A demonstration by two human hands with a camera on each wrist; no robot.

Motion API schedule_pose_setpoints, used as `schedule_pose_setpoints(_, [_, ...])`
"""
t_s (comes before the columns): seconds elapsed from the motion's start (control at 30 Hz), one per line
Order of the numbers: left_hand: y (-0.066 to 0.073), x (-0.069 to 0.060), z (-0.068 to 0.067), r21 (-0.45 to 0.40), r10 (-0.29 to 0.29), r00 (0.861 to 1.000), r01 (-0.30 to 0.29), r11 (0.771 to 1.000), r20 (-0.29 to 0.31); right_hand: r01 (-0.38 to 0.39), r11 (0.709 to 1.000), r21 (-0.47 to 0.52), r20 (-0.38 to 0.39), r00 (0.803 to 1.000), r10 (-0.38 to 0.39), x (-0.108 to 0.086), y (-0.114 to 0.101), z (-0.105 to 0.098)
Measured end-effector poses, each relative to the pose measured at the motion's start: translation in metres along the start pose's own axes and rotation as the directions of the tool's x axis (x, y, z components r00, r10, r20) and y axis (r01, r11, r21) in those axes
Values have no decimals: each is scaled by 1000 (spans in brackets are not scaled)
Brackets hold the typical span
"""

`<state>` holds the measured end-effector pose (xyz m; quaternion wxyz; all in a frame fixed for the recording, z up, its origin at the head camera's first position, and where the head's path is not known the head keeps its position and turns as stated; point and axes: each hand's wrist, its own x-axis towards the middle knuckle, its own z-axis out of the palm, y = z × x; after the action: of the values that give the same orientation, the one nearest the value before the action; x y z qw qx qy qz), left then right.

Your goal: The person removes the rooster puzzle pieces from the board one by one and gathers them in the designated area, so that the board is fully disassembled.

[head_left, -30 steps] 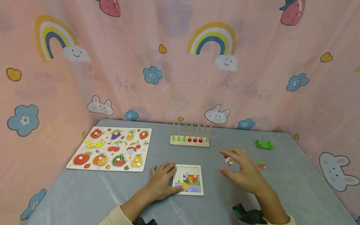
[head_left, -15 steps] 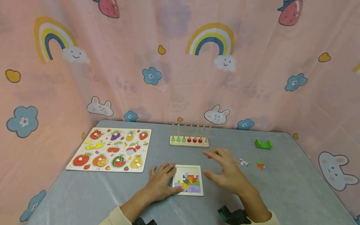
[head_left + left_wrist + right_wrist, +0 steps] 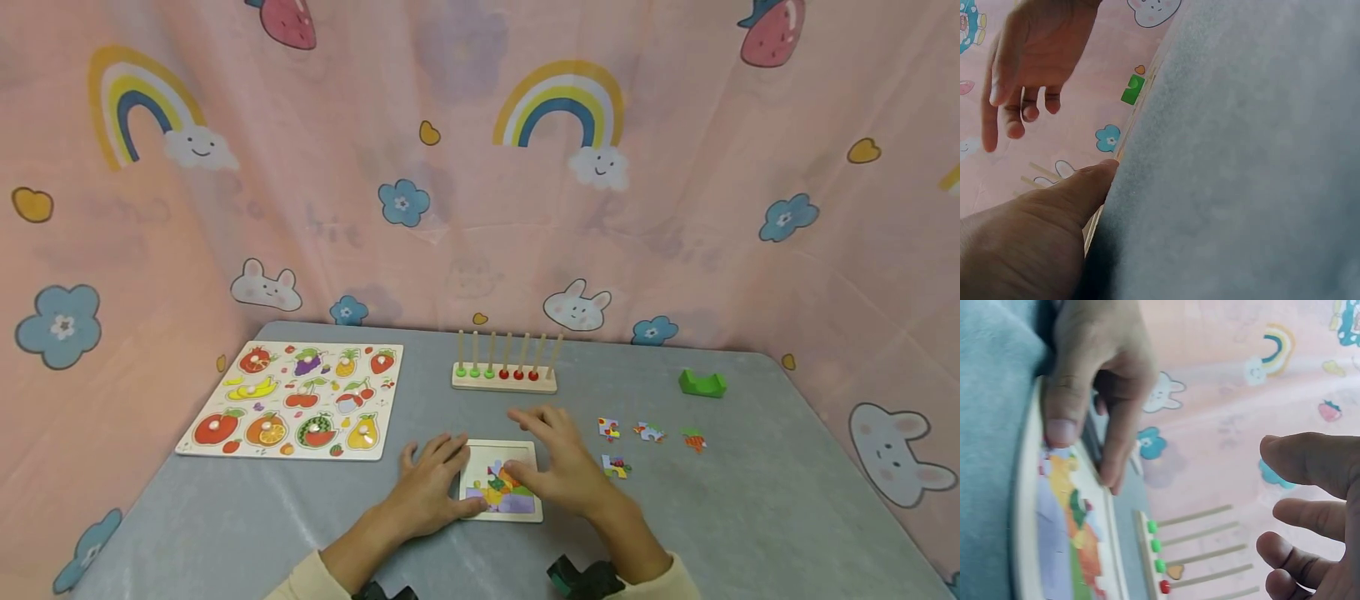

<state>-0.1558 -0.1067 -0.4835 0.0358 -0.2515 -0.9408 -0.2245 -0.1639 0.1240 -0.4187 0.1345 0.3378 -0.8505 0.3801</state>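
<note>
A square jigsaw tray [image 3: 498, 446] with a pale wooden rim lies on the grey table, its lower part filled with joined colourful pieces. My left hand [image 3: 429, 492] rests on the tray's left side, thumb on the puzzle near the lower left corner. In the right wrist view the left index finger [image 3: 1121, 437] touches the rim. My right hand [image 3: 562, 467] hovers over the tray's right edge with thumb and fingers apart, holding nothing. Loose jigsaw pieces lie to its right: one piece [image 3: 608, 428], a paler piece [image 3: 648, 432], an orange piece [image 3: 695, 441] and a nearer piece [image 3: 617, 467].
A large fruit puzzle board [image 3: 288, 400] lies at the left. Behind the tray stands a wooden peg rack [image 3: 504, 382] with green and red beads. A green block [image 3: 703, 383] sits at the back right. A pink patterned curtain [image 3: 465, 250] hangs behind the table.
My right hand has moved left, from over the loose pieces to the tray's right edge, uncovering those pieces. The left hand and the tray stay put.
</note>
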Motion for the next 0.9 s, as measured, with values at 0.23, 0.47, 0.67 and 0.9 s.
schedule_pose_setpoints(0.23, [-1,0,1,5,4,1000,-4,1000,-4,-56,998,0,47,997,56,-3,11,18])
schedule_pose_setpoints(0.47, [-1,-1,1,8,6,1000,-6,1000,-7,-54,998,-16,84,995,56,-7,22,30])
schedule_pose_setpoints(0.67, [0,-1,0,10,3,1000,-3,1000,-10,-70,993,-94,139,987,82,-10,28,38])
schedule_pose_setpoints(0.9, [1,-1,-2,1,7,1000,-7,1000,-1,-140,970,-200,228,956,185,-11,28,42])
